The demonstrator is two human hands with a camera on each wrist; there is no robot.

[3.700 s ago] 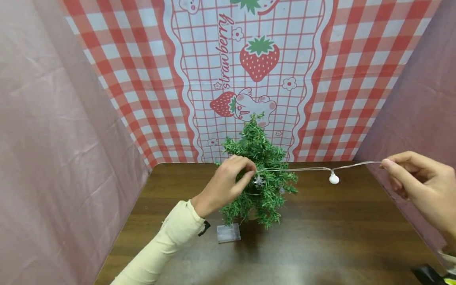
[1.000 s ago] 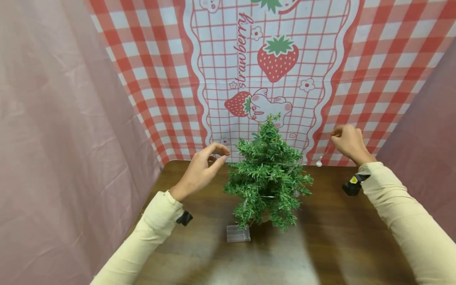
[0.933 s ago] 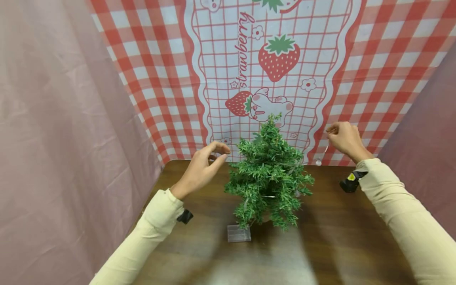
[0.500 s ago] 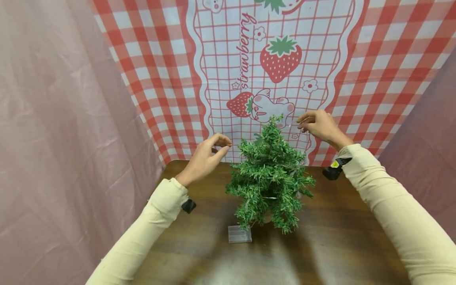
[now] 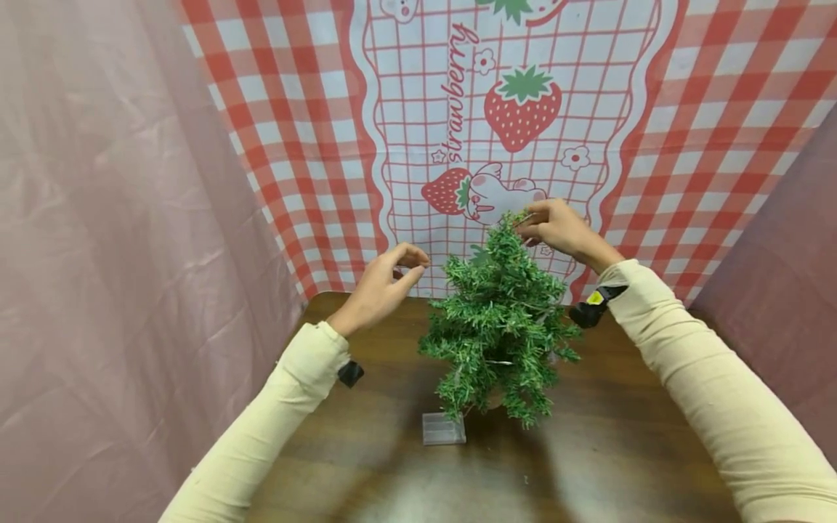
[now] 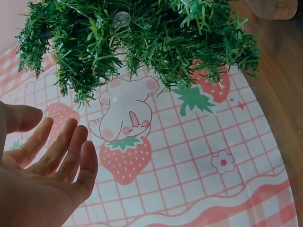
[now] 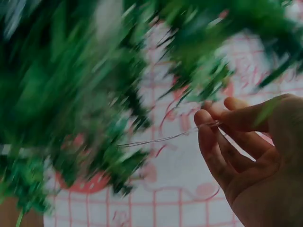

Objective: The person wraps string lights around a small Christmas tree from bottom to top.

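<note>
A small green artificial Christmas tree stands on the table, with stretches of clear string-light wire showing among its branches. Behind and right of its tip, my right hand pinches the thin wire of the string lights between thumb and fingertips; the wire runs from there into the branches. My left hand hovers at the left of the tree, fingers loosely curved with nothing in them. In the left wrist view a clear round bulb sits among the branches above that hand.
A flat clear plastic box lies on the brown wooden table at the tree's front left. A red-checked strawberry cloth hangs behind the tree, with pink curtains at the sides.
The right hand has moved from the far right, where the wire was stretched out, in behind the tree's tip. The left hand has let go of the wire and drawn left of the tree.
</note>
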